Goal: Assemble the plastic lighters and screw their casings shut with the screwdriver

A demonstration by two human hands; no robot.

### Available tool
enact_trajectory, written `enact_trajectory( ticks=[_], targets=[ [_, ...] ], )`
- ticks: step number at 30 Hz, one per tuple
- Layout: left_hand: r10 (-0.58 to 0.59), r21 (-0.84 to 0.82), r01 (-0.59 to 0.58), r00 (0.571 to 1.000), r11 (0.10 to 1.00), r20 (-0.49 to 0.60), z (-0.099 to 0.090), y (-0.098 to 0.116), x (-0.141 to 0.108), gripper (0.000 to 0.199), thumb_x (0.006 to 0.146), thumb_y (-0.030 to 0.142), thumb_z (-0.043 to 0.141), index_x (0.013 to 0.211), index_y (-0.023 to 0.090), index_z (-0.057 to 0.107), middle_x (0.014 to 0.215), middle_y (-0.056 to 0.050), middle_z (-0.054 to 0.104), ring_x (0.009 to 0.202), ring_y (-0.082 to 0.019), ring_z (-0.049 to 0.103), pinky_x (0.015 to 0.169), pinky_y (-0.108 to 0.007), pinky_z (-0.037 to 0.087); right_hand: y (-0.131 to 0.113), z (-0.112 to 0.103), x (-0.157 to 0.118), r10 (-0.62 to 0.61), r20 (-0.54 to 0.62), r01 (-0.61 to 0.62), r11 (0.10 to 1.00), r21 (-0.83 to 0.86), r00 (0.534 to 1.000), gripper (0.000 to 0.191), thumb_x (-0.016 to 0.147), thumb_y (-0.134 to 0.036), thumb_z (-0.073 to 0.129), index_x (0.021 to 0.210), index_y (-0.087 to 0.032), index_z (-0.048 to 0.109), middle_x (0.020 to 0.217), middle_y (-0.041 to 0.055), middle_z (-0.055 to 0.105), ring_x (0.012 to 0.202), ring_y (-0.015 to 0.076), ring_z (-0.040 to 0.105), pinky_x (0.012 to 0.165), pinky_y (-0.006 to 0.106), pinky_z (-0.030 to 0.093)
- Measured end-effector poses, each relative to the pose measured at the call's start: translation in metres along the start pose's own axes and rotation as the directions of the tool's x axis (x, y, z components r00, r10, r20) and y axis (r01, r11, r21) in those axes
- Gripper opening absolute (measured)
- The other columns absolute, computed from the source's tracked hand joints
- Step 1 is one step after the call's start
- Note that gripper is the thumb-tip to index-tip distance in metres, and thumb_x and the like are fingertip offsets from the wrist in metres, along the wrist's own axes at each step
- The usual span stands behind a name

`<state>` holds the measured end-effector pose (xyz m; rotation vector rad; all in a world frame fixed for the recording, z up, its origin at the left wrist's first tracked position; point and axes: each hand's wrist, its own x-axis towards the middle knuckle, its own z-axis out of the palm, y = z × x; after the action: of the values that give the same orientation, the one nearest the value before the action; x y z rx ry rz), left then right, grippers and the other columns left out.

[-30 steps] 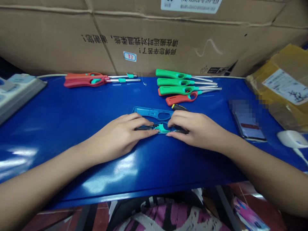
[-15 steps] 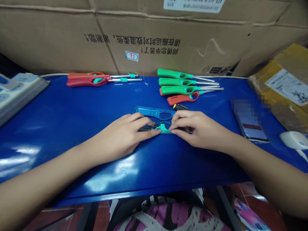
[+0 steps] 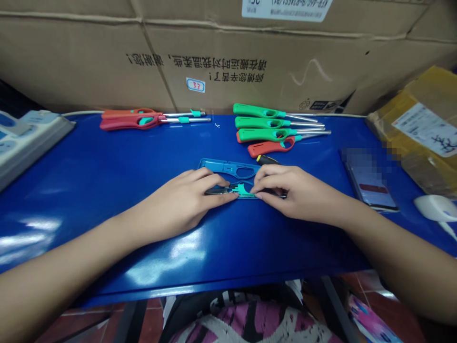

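Steadies the open blue lighter half (image 3: pixel 250 197) on the blue table (image 3: pixel 150 267), low between both hands. Clasps its left end between thumb and fingers of the left hand (image 3: pixel 182 197), and pinches at the right edge of the teal trigger (image 3: pixel 243 190) with thumb and fingertips of the right hand (image 3: pixel 298 190); cannot tell how firmly, with the contact partly hidden by the fingers. Has the loose blue shell half (image 3: pixel 223 166) lying just beyond, hollow side up, and a black-and-yellow handle (image 3: pixel 267 160) beside the right knuckles. Farther back on the left, sees two red lighters (image 3: pixel 128 121) side by side, metal tubes pointing right. Farther back on the right, sees three green lighters (image 3: pixel 252 122) and an orange-red lighter (image 3: pixel 266 146) in a close group, another reddish end showing under the nearest green one. Has a phone (image 3: pixel 371 183) and a white device with a cable (image 3: pixel 433 207) well to the right, near a yellow-taped parcel (image 3: pixel 414 138). Has a white power strip (image 3: pixel 28 138) at the far left and a large cardboard box (image 3: pixel 100 71) along the back edge.
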<state>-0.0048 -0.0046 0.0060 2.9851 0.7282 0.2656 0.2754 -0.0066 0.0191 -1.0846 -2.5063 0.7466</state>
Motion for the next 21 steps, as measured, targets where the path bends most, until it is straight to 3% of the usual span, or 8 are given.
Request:
enact_trajectory(
  ticks=[5,8,14,19,21],
  targets=[
    [-0.034,-0.144,0.020,0.994,0.989,-0.099,-0.006,-0.008,-0.002,0.037,0.101,0.027,0.056,0.138,0.024,0.062,0.131,-0.008,0.068,0.117,-0.024,0.063,0.101,-0.040,0.052,0.004,-0.003,0.001,-0.057,-0.166,0.051,0.998,-0.041,0.984,0.022,0.093,-0.014,0.058,0.108,-0.017,0.074,0.099,0.0058,0.068,0.087,0.0164,0.064,0.075,0.030,0.050],
    [-0.054,-0.181,0.032,0.991,0.983,-0.119,-0.013,-0.011,-0.003,0.030,0.099,0.032,0.061,0.127,0.022,0.069,0.121,-0.007,0.072,0.109,-0.023,0.065,0.096,-0.038,0.053,0.008,-0.003,0.000,-0.089,-0.243,0.052,0.987,-0.155,0.966,0.025,0.094,-0.014,0.055,0.112,-0.016,0.073,0.105,0.0076,0.068,0.093,0.0191,0.066,0.081,0.033,0.052],
    [-0.124,-0.183,0.088,0.973,0.979,-0.193,-0.018,-0.011,-0.003,0.021,0.099,0.027,0.058,0.110,0.019,0.075,0.104,-0.007,0.073,0.095,-0.021,0.065,0.086,-0.036,0.053,0.016,0.000,0.000,-0.092,-0.099,0.044,0.914,-0.402,0.991,0.038,0.097,-0.013,0.050,0.128,-0.024,0.067,0.126,0.0092,0.063,0.111,0.0250,0.064,0.084,0.037,0.053],
    [-0.197,-0.097,0.178,0.946,0.979,-0.257,-0.014,-0.020,-0.003,0.027,0.099,0.026,0.056,0.118,0.018,0.074,0.114,-0.010,0.071,0.102,-0.024,0.064,0.091,-0.039,0.053,0.019,0.002,0.002,-0.035,-0.107,0.000,0.951,-0.309,0.994,0.007,0.095,-0.022,0.061,0.094,-0.023,0.069,0.113,0.0052,0.064,0.105,0.0224,0.064,0.087,0.035,0.051],
    [-0.187,-0.070,0.175,0.947,0.982,-0.263,-0.012,-0.023,-0.003,0.030,0.099,0.027,0.056,0.123,0.018,0.072,0.120,-0.011,0.070,0.108,-0.026,0.063,0.095,-0.042,0.052,0.019,0.002,0.003,-0.026,-0.123,-0.006,0.967,-0.255,0.992,0.006,0.095,-0.023,0.062,0.090,-0.022,0.065,0.107,0.0047,0.065,0.102,0.0218,0.064,0.086,0.035,0.050]
  ],
)
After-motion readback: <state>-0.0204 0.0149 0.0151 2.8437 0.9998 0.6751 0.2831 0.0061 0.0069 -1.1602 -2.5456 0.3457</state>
